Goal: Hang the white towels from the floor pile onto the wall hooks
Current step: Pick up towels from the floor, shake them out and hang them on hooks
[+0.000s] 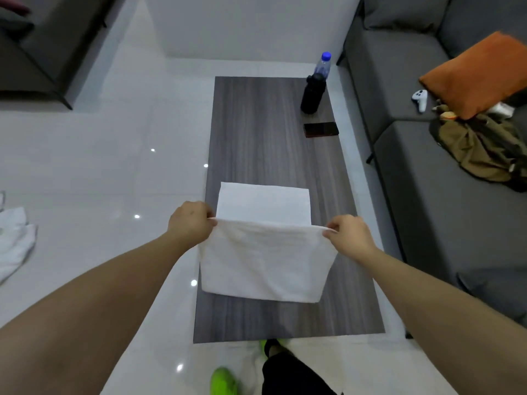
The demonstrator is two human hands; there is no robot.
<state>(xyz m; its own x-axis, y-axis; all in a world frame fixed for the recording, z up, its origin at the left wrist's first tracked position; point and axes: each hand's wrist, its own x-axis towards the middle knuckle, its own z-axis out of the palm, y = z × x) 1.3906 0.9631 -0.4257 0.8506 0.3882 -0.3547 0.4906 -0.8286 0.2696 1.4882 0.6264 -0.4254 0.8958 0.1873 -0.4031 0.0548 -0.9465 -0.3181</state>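
Note:
A white towel [265,258] hangs folded over above the dark wooden table [271,138]. Its far part lies flat on the tabletop and its near part droops toward me. My left hand [191,220] pinches the fold's left corner. My right hand [349,235] pinches the right corner. More white towels [14,240] lie crumpled on the floor at the far left. No wall hooks are in view.
A black bottle [312,94], a clear bottle with a blue cap [323,64] and a dark phone [320,129] sit at the table's far right. A grey sofa [422,181] with an orange cushion [479,72], a white controller [420,99] and olive clothing [473,146] runs along the right.

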